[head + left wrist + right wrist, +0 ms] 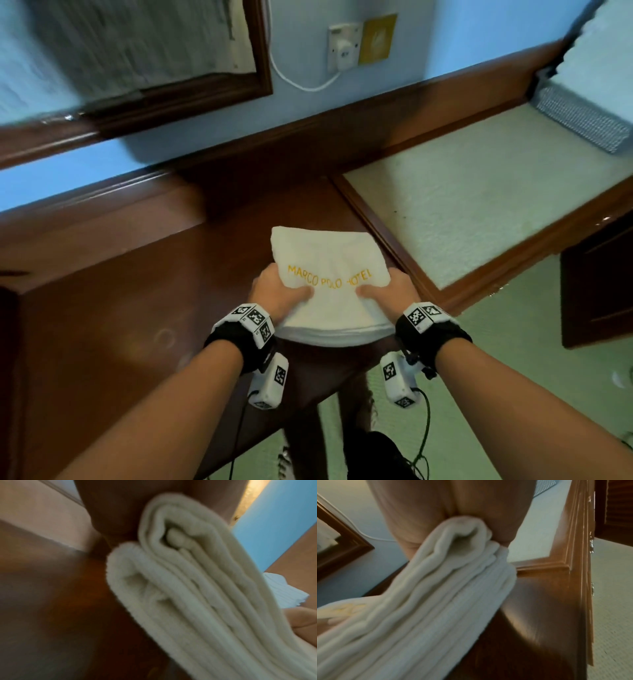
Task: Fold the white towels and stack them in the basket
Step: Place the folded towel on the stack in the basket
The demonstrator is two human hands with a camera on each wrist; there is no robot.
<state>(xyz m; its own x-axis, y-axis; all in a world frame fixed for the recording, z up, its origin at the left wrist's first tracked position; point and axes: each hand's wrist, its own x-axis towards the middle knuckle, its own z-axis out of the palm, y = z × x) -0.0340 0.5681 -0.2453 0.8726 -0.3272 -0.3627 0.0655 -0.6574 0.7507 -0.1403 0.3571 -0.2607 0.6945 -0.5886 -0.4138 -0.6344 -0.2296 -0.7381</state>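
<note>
A folded white towel with yellow "MARCO POLO HOTEL" lettering is held just above the dark wooden desk. My left hand grips its left edge and my right hand grips its right edge, thumbs on top and fingers hidden underneath. The left wrist view shows the towel's stacked layers pinched under my left hand. In the right wrist view the towel is pinched the same way by my right hand. A grey mesh basket with white towels in it stands at the far right.
A pale inset surface lies between the desk and the basket. A dark-framed mirror and a wall socket with a white cable are on the blue wall. Green carpet and a dark cabinet are to the right.
</note>
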